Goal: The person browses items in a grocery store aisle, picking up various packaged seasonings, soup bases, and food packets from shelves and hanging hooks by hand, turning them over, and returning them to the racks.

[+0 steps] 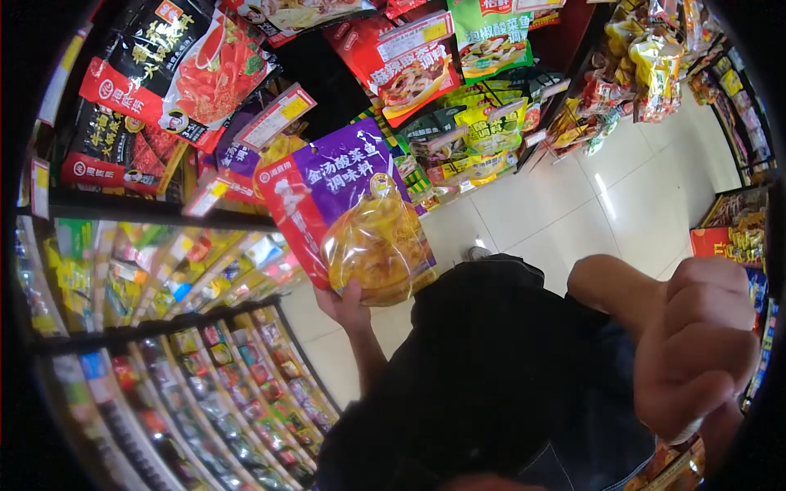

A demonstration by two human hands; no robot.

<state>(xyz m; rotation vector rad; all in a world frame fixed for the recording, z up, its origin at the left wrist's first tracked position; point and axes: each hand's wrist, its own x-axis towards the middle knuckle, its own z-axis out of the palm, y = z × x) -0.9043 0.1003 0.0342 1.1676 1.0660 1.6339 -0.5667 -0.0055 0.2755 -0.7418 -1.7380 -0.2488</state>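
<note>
My left hand (348,307) grips the lower edge of a purple and red packet (348,213) with a yellow food picture, its front turned up toward me. The packet is beside the hanging bags and price tags of the shelf. At the right, close to the camera, my right hand (696,344) is closed with its fingers curled in; what it holds, if anything, is hidden. Dark clothing (491,368) lies between the two hands.
Black and red packets (184,69) hang at the upper left, above shelf rows of small packs (246,376). Red and green bags (491,41) hang at the top. More hanging packs (655,65) are at the upper right. Pale floor tiles (565,221) show between the shelves.
</note>
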